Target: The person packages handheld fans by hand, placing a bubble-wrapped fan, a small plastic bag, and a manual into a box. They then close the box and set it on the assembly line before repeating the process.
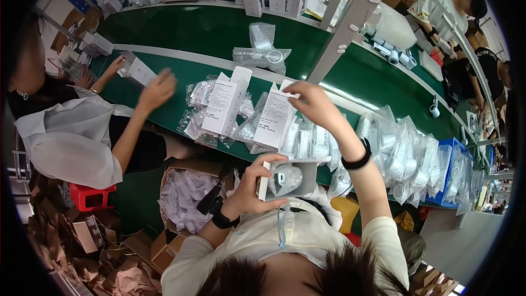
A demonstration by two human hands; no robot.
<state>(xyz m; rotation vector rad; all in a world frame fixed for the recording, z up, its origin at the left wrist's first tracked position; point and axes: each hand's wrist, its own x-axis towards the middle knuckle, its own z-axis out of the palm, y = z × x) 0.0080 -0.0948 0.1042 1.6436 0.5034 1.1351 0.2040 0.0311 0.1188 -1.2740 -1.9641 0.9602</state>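
Note:
My left hand (pixel 253 186) grips an open white box (pixel 313 174) held in front of my chest. Inside it sits a rounded device in a clear bag (pixel 286 178). My right hand (pixel 311 101) reaches over the table, its bent fingers at the top flap of a printed white box (pixel 273 119); the flap appears pinched. Beside that box stands a second printed white box (pixel 222 105), its flap up. Clear-bagged parts (pixel 198 112) lie around and behind both boxes.
Several bagged devices (pixel 402 151) line the right side, beside a blue bin (pixel 452 172). Two bagged pieces (pixel 262 49) lie on the green surface ahead. A co-worker's hand (pixel 157 92) works on a white box (pixel 141 71) at left. A carton of plastic bags (pixel 189 200) stands below; a metal post (pixel 345 27) rises ahead.

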